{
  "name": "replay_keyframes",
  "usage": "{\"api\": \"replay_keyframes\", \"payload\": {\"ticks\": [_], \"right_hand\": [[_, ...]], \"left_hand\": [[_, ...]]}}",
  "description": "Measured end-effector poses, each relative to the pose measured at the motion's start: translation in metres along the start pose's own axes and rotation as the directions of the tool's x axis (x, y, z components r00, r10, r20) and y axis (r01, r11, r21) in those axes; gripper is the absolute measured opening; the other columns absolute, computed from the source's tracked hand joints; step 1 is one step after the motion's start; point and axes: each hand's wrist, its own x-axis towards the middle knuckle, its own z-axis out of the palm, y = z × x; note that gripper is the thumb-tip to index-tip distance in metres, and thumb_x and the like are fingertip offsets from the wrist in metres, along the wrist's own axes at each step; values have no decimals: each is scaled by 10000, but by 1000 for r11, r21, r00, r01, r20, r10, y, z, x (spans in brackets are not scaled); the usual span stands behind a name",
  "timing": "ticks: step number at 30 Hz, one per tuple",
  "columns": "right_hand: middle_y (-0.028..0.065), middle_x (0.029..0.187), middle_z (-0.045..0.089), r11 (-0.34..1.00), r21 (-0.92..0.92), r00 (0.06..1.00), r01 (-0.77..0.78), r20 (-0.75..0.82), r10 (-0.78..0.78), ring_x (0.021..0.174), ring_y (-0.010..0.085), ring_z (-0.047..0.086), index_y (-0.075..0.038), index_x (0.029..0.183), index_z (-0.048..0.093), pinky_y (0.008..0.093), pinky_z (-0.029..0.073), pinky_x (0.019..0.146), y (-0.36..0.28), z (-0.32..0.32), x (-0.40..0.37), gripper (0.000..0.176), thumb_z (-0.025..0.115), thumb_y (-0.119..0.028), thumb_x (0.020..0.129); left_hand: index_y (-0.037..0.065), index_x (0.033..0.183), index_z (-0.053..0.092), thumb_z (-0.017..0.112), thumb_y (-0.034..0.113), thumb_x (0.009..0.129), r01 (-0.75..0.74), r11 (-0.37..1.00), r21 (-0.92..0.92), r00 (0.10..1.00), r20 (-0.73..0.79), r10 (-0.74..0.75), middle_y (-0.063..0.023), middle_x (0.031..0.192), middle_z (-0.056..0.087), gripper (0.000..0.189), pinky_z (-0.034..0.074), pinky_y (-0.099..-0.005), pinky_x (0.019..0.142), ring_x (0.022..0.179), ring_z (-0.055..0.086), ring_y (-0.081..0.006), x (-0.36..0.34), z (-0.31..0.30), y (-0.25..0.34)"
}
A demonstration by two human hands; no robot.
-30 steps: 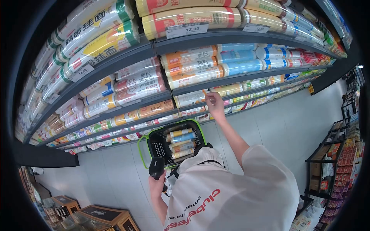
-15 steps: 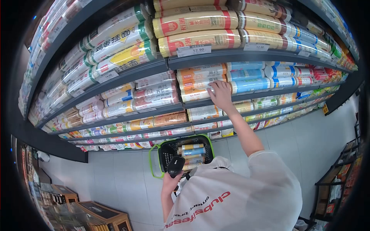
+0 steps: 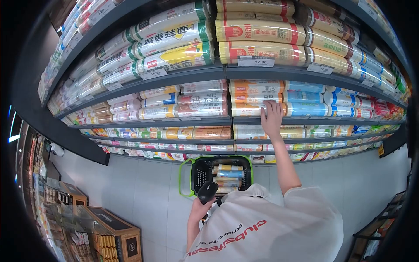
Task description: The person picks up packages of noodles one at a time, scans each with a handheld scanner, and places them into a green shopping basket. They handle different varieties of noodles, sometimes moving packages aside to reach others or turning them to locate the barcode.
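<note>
Surface and room: shop aisle with a pale grey tiled floor (image 3: 144, 192). Dark shelves (image 3: 192, 73) run the full width of the view in several tiers, stocked with long packs laid on their sides. A price tag (image 3: 255, 62) reading 12.90 sits on the upper shelf lip. Wooden crates (image 3: 114, 228) stand at lower left. A black basket (image 3: 185, 174) with a green rim stands on the floor at the foot of the shelves, with several packs lying in it.

Hands: the right hand (image 3: 271, 118) is raised to the third tier from the top. Its fingers (image 3: 264, 110) are extended and close together, laid flat against the front of an orange pack (image 3: 246, 109), the lowest of its stack, right where it meets the blue packs. They are not wrapped round it. The left hand (image 3: 198, 212) is low, near the chest, fingers closed around a black scanner (image 3: 208, 191), which shows just in front of the basket's near rim.

Change noted: one second ago the right hand was a tier lower. Half a second ago it was already on this orange row and has stayed there. The left hand's hold on the scanner is unchanged, and so is the basket's load. The view has swung, bringing the shelves more square-on.
</note>
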Motion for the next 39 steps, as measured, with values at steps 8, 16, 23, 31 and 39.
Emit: {"api": "replay_keyframes", "payload": {"ticks": [8,16,23,31,39], "right_hand": [[145,1209,579,998,70,1000,-8,28,6,1227,327,499,-38,1177,590,492,328,1101,8,-18,-7,369,658,-182,844],[236,1298,501,945,-166,945,-281,-221,242,1269,412,435,0,1196,565,491,359,1060,80,-120,46,436,689,-176,817],[205,1365,490,885,-387,954,-260,-242,175,1331,395,401,-11,1248,543,550,278,1124,136,-105,23,444,576,-331,942],[156,1312,558,876,-446,982,-185,-59,177,1321,381,431,-72,1230,581,621,238,1116,172,-64,-10,353,512,-316,984],[189,1524,349,878,-405,941,-256,102,321,1457,402,217,-67,1436,427,616,137,1150,138,-54,-20,499,370,-380,1051]], "left_hand": [[-3,847,673,769,136,818,-24,1000,14,1000,-14,24,-21,604,605,171,440,-281,494,508,560,-109,14,-10,-10],[-8,867,652,749,104,835,-25,1000,1,1000,0,25,-30,617,589,152,425,-273,489,511,552,-111,25,-24,-19],[3,841,657,755,125,833,-46,999,11,998,46,45,-23,611,590,156,423,-277,496,511,547,-110,27,-11,5],[10,893,674,768,180,829,-75,993,93,992,111,65,4,652,602,205,435,-274,531,572,542,-86,28,0,21],[-9,1034,655,761,194,844,-129,990,-49,986,97,133,-10,786,654,297,491,-279,605,665,581,-82,30,-12,9]]}}
